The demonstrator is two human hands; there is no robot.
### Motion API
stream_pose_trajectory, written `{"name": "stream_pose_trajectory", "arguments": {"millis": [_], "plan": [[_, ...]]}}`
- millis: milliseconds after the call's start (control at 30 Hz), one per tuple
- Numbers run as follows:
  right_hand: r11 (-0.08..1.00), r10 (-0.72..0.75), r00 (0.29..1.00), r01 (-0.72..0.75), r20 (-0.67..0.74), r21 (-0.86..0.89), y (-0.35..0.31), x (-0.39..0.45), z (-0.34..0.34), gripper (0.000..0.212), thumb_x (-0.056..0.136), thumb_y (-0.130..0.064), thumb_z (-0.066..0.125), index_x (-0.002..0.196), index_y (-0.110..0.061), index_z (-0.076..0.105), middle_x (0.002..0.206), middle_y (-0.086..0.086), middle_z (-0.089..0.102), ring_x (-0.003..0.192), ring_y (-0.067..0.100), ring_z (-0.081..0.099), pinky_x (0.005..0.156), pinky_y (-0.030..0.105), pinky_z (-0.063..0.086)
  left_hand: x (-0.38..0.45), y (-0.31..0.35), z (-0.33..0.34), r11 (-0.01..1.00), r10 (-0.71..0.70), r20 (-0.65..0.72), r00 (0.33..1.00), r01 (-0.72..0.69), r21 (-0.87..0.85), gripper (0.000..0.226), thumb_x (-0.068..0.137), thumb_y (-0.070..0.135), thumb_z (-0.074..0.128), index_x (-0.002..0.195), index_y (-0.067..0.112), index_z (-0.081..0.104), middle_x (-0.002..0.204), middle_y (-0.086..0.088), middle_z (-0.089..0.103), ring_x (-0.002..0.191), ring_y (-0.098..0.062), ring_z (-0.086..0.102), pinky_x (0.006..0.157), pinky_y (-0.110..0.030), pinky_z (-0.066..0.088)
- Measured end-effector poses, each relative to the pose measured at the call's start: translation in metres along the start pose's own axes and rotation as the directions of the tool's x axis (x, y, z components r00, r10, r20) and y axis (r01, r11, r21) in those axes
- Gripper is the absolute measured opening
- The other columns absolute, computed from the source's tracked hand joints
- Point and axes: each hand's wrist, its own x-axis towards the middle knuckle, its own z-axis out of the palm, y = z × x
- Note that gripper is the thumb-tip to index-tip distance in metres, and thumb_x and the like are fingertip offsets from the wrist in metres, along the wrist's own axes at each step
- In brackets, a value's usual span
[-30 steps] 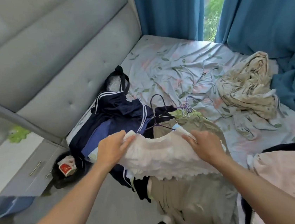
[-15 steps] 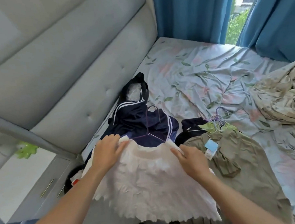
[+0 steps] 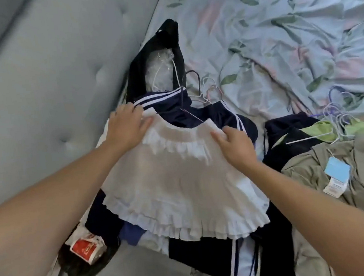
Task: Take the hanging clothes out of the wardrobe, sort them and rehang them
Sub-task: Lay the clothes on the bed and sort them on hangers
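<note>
White skirt (image 3: 178, 190) on navy top (image 3: 198, 111), bed (image 3: 277, 25); left hand (image 3: 127, 126) & right hand (image 3: 236, 147) pinch waistband – hanger wire underneath prob snags ruffles

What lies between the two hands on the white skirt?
In the head view, only the white skirt's ruffled waistband lies between the left hand and right hand.

A white pleated, ruffle-edged skirt (image 3: 177, 183); beneath it a navy garment (image 3: 198, 111) with white stripes; an olive-khaki garment (image 3: 363, 185) bearing a light-blue tag (image 3: 336, 169); a pale bedsheet (image 3: 277, 25) printed with green leaves and pink blooms; a grey tufted headboard (image 3: 57, 84).
</note>
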Motion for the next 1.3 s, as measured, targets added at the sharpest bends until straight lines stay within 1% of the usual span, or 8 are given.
{"name": "stream_pose_trajectory", "arguments": {"millis": [100, 167, 233, 633, 800, 900, 1100, 1300], "plan": [[0.990, -0.045, 0.999, 0.048, 0.025, -0.131, 0.018, 0.029, 0.009, 0.028, 0.103, -0.044, 0.054, 0.104, -0.016, 0.059, 0.100, 0.002, 0.059, 0.097, 0.028, 0.056, 0.079, 0.045, 0.048, 0.025, 0.022, 0.020, 0.996, -0.076, 0.080, 0.994, 0.080, -0.049, 0.037, 0.102, 0.041, 0.054, 0.117, 0.008, 0.057, 0.123, -0.018, 0.051, 0.117, -0.039, 0.048, 0.100, -0.053, 0.040], [0.976, -0.044, 0.998, 0.053, 0.048, -0.213, 0.035, 0.031, 0.001, 0.039, 0.103, -0.042, 0.053, 0.134, -0.019, 0.058, 0.126, 0.004, 0.057, 0.120, 0.030, 0.048, 0.098, 0.051, 0.046, 0.028, 0.047, 0.020, 0.998, -0.042, 0.038, 0.998, 0.044, -0.053, 0.033, 0.100, 0.036, 0.054, 0.119, 0.009, 0.056, 0.123, -0.015, 0.049, 0.114, -0.036, 0.046, 0.098, -0.050, 0.041], [0.963, -0.053, 0.998, 0.059, 0.029, -0.262, 0.054, 0.023, -0.017, 0.044, 0.103, -0.039, 0.054, 0.141, -0.017, 0.056, 0.131, 0.006, 0.056, 0.124, 0.032, 0.046, 0.101, 0.050, 0.045, 0.025, 0.077, 0.015, 0.997, 0.036, 0.001, 0.999, -0.036, -0.070, 0.034, 0.099, 0.035, 0.055, 0.124, 0.011, 0.056, 0.125, -0.012, 0.049, 0.115, -0.033, 0.047, 0.094, -0.048, 0.042], [0.925, 0.036, 0.990, -0.084, -0.135, -0.371, 0.250, -0.061, -0.176, 0.040, 0.098, -0.033, 0.059, 0.135, -0.019, 0.056, 0.133, 0.004, 0.056, 0.126, 0.031, 0.047, 0.099, 0.050, 0.046, -0.018, 0.316, 0.039, 0.928, 0.321, 0.165, 0.933, -0.275, -0.251, 0.059, 0.104, 0.047, 0.052, 0.154, 0.017, 0.043, 0.141, -0.005, 0.052, 0.130, -0.030, 0.048, 0.100, -0.048, 0.048], [0.900, 0.129, 0.980, -0.179, -0.150, -0.397, 0.340, -0.084, -0.238, 0.050, 0.098, -0.034, 0.060, 0.144, -0.016, 0.051, 0.145, 0.007, 0.052, 0.136, 0.031, 0.042, 0.108, 0.049, 0.042, -0.047, 0.412, 0.066, 0.910, 0.356, 0.221, 0.908, -0.282, -0.306, 0.048, 0.105, 0.051, 0.050, 0.138, 0.017, 0.057, 0.123, -0.002, 0.059, 0.118, -0.027, 0.056, 0.095, -0.047, 0.051], [0.900, 0.142, 0.982, -0.179, -0.122, -0.397, 0.385, -0.080, -0.272, 0.053, 0.099, -0.035, 0.059, 0.148, -0.017, 0.046, 0.150, 0.009, 0.049, 0.140, 0.032, 0.040, 0.113, 0.050, 0.040, -0.060, 0.461, 0.086, 0.940, 0.311, 0.260, 0.914, -0.254, -0.230, 0.040, 0.103, 0.052, 0.047, 0.115, 0.016, 0.059, 0.109, -0.004, 0.057, 0.108, -0.030, 0.056, 0.085, -0.048, 0.051], [0.895, 0.157, 0.988, -0.139, 0.007, -0.423, 0.444, -0.035, -0.307, 0.069, 0.099, -0.042, 0.059, 0.159, -0.026, 0.030, 0.164, 0.012, 0.032, 0.154, 0.036, 0.024, 0.123, 0.052, 0.028, -0.077, 0.501, 0.108, 0.989, 0.090, 0.238, 0.967, -0.059, -0.137, 0.044, 0.102, 0.047, 0.056, 0.133, 0.016, 0.050, 0.124, -0.012, 0.045, 0.111, -0.038, 0.049, 0.079, -0.050, 0.051], [0.913, 0.011, 0.996, -0.044, -0.084, -0.405, 0.453, -0.025, -0.316, 0.044, 0.101, -0.052, 0.056, 0.127, -0.017, 0.053, 0.121, 0.014, 0.055, 0.118, 0.036, 0.050, 0.097, 0.049, 0.043, -0.075, 0.501, 0.098, 0.980, 0.080, 0.195, 0.977, -0.042, -0.192, 0.029, 0.104, 0.048, 0.051, 0.100, 0.020, 0.054, 0.097, -0.001, 0.053, 0.098, -0.032, 0.054, 0.074, -0.047, 0.045]]}}
